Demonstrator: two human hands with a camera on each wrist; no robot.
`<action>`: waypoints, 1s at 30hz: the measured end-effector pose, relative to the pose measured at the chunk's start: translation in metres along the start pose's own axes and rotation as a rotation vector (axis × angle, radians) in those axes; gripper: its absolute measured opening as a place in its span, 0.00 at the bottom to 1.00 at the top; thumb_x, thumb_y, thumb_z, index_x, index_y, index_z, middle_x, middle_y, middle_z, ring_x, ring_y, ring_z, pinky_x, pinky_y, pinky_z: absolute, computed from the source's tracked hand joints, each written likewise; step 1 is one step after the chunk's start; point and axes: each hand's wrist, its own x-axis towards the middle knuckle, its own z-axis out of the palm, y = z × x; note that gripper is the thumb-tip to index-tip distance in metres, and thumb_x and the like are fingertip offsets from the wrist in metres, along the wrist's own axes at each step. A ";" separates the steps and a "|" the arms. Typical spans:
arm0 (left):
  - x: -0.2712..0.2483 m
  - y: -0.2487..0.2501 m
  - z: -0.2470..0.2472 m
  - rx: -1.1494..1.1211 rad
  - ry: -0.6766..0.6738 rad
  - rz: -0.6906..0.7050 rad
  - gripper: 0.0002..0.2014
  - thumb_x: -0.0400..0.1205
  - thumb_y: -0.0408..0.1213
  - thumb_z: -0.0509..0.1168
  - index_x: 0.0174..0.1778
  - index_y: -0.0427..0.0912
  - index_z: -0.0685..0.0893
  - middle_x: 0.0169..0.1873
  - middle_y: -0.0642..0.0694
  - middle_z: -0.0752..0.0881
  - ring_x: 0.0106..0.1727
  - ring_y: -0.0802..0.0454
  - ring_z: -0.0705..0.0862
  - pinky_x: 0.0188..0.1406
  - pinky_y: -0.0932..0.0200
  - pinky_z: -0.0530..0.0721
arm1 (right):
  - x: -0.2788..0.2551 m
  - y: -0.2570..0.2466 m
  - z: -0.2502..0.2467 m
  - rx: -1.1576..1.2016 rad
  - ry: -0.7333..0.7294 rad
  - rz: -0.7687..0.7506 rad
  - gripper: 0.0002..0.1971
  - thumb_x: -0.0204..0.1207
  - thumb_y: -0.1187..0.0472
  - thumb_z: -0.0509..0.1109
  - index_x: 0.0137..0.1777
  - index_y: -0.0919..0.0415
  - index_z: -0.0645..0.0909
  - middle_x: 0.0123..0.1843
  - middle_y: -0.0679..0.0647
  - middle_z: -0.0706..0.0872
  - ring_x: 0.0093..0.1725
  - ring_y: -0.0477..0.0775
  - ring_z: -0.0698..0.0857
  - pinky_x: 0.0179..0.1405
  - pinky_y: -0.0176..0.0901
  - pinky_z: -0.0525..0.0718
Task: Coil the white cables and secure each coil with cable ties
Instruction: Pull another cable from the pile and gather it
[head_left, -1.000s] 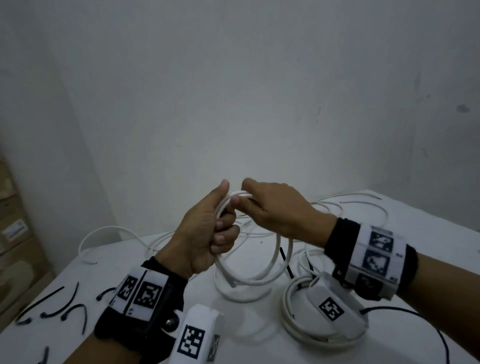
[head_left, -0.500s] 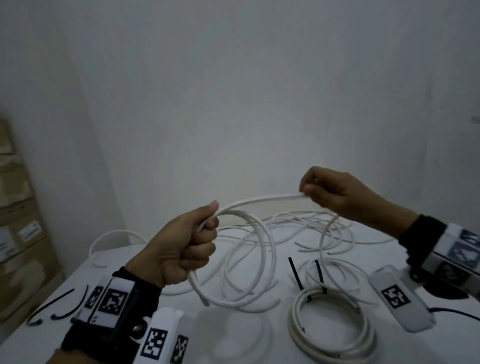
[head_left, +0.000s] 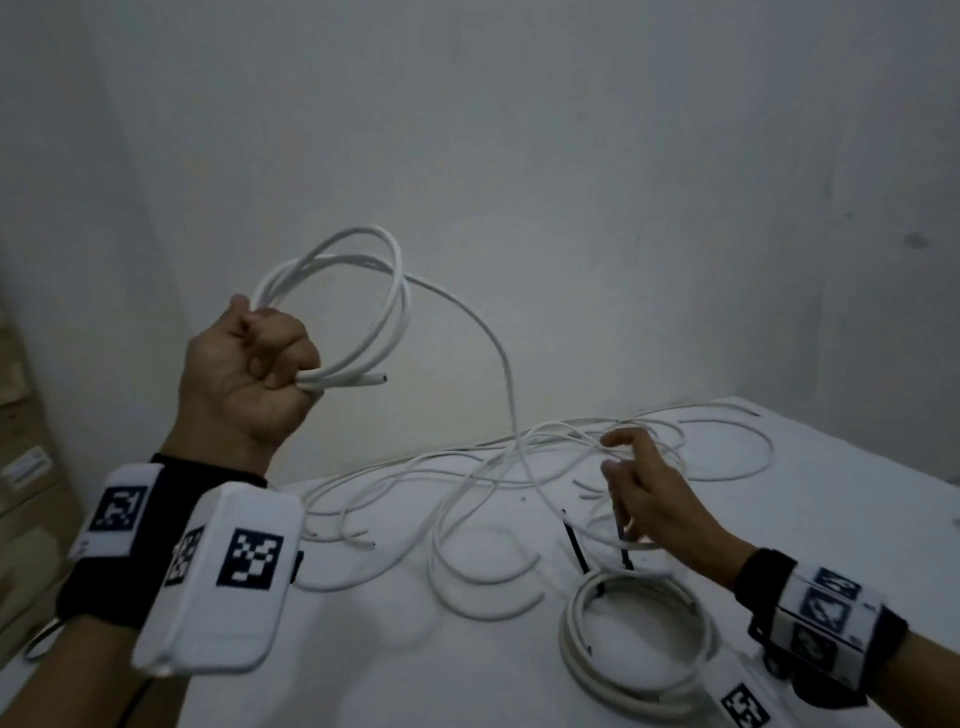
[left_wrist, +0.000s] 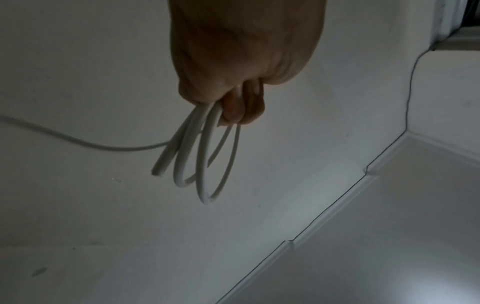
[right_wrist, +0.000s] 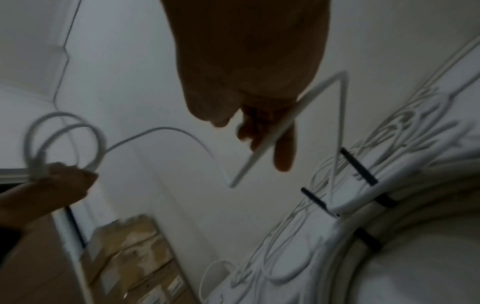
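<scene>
My left hand (head_left: 244, 374) is raised in a fist, gripping a small coil of white cable (head_left: 399, 291) whose loops stand above it; a cut end sticks out to the right. The left wrist view shows the same coil (left_wrist: 201, 160) hanging out of the fist (left_wrist: 233, 61). From the coil the cable's free length (head_left: 506, 364) drops to the tangle of loose white cables (head_left: 467, 467) on the table. My right hand (head_left: 654, 504) hovers low over that tangle with relaxed fingers (right_wrist: 283, 156); a cable strand (right_wrist: 259, 152) crosses them.
A finished coil (head_left: 574, 654) bound with black cable ties (head_left: 576, 551) lies on the white table (head_left: 363, 649) at the front right, under my right wrist. Cardboard boxes (right_wrist: 130, 257) stand by the wall at the left. The wall is close behind the table.
My left hand rose and turned, so the coil's loops now stand upward. My right hand let go of the stretched cable and dropped from mid-air down to the tangle on the table.
</scene>
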 end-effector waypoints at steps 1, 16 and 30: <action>0.000 -0.003 0.005 0.053 0.072 0.123 0.32 0.90 0.46 0.45 0.19 0.41 0.73 0.10 0.50 0.67 0.10 0.57 0.61 0.10 0.68 0.61 | -0.004 -0.004 0.003 -0.017 -0.075 0.035 0.06 0.85 0.54 0.57 0.59 0.49 0.70 0.34 0.58 0.81 0.28 0.49 0.79 0.24 0.45 0.81; -0.023 -0.137 0.006 1.269 0.036 -0.032 0.19 0.88 0.42 0.56 0.31 0.40 0.75 0.18 0.51 0.78 0.21 0.57 0.76 0.19 0.65 0.74 | -0.011 -0.135 0.020 -0.773 -0.344 -0.905 0.11 0.73 0.64 0.73 0.50 0.60 0.74 0.36 0.54 0.83 0.27 0.50 0.73 0.21 0.40 0.70; -0.021 -0.121 0.003 0.724 0.006 -0.477 0.29 0.82 0.65 0.48 0.29 0.43 0.70 0.11 0.50 0.60 0.08 0.57 0.58 0.14 0.72 0.52 | 0.057 -0.127 -0.017 -0.650 0.029 -0.694 0.19 0.73 0.44 0.73 0.39 0.53 0.66 0.21 0.43 0.67 0.20 0.44 0.65 0.22 0.39 0.62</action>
